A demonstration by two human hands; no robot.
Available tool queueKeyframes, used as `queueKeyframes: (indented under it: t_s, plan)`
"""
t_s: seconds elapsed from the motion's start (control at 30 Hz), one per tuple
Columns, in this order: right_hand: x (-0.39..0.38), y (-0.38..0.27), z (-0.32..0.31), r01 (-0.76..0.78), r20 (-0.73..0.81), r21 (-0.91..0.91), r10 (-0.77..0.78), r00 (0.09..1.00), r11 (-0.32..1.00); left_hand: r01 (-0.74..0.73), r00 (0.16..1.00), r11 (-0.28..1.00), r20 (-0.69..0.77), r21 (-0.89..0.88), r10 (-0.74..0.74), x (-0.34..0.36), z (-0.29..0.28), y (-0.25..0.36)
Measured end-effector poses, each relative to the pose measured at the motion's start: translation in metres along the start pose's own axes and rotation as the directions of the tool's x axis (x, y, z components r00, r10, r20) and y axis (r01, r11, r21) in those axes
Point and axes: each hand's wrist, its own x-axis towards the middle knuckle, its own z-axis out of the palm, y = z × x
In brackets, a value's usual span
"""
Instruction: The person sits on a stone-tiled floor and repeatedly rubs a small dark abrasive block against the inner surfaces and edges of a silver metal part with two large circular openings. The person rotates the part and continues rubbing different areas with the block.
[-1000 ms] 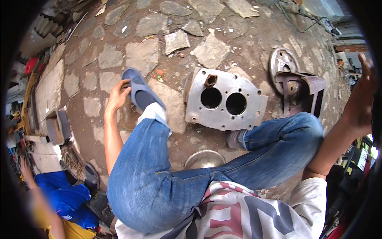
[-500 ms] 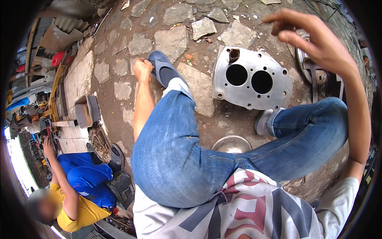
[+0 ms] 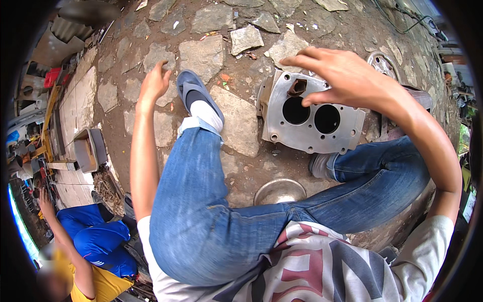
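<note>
A grey metal engine block [image 3: 302,137] lies on the stone ground between my legs, with two large round bores and several small holes in its flat face. Over its upper right part hangs my right hand [image 3: 342,75], fingers curved and apart, holding nothing; whether it touches the metal I cannot tell. My left hand [image 3: 153,84] is in the air left of my foot, empty, thumb and fingers parted. Nearest to it is the blue-grey sandal [image 3: 189,83] on my left foot. A shiny metal bowl [image 3: 279,192] sits below the block, partly hidden by my leg.
Beyond my right hand lies a round metal part [image 3: 383,63]. Uneven paving stones [image 3: 201,55] cover the ground. On the left stand a grey plastic bin [image 3: 90,160] and cluttered shelving, and another person in blue trousers [image 3: 100,236] sits there.
My right hand has come down and left, over the engine block. The left hand has left the sandal, which it was touching, and its fingers have opened. The whole view has shifted slightly.
</note>
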Motion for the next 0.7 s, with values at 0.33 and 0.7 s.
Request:
queueKeyframes:
  t_s: [0.33, 0.7]
  plan:
    - [0.016, 0.004, 0.034, 0.150, 0.084, 0.003, -0.150, 0.985, 0.989, -0.640, 0.649, 0.696, 0.257, -0.326, 0.716, -0.038, 0.002, 0.224]
    - [0.008, 0.003, 0.053, 0.072, -0.018, -0.003, -0.072, 0.997, 0.997, -0.571, 0.721, 0.636, 0.052, -0.519, 0.691, -0.050, 0.057, 0.230]
